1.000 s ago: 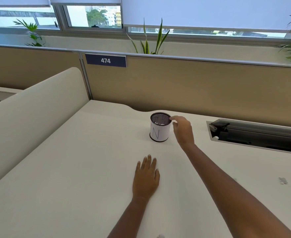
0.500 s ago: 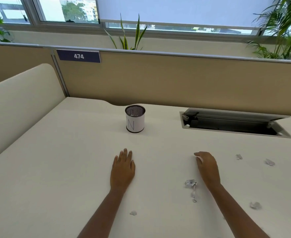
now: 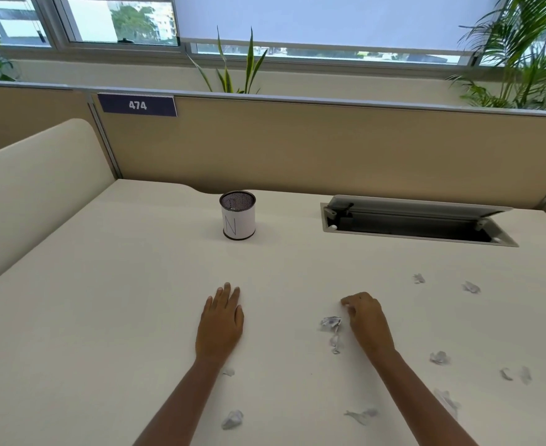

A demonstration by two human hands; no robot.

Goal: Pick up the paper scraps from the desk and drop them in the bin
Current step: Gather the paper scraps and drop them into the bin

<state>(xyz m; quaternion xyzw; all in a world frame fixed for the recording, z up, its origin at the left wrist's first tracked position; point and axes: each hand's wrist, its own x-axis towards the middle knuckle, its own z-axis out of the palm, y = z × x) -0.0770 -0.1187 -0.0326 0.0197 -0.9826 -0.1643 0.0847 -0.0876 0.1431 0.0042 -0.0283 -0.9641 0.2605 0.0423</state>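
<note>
The bin (image 3: 237, 217) is a small mesh cup wrapped in white paper marked "N", standing at the middle back of the desk (image 3: 120, 317). Several crumpled paper scraps lie on the right and near side, among them a larger scrap (image 3: 331, 323), a thin scrap (image 3: 336, 342) below it, a far scrap (image 3: 471, 287) and a near scrap (image 3: 232, 419). My left hand (image 3: 221, 323) rests flat on the desk with straight fingers. To the right of the larger scrap, my right hand (image 3: 366, 320) has its fingers curled and pinches a tiny white scrap against the desk; that scrap barely shows.
An open cable hatch (image 3: 416, 220) is sunk into the desk at the back right. A tan partition (image 3: 297, 149) with a "474" label closes the back. A cream side divider (image 3: 33, 188) stands on the left. Plants rise behind the partition.
My right hand left the bin's rim and came back to the near desk, where its fingers curled down beside the scraps. My left hand stayed flat. The view swung right and down.
</note>
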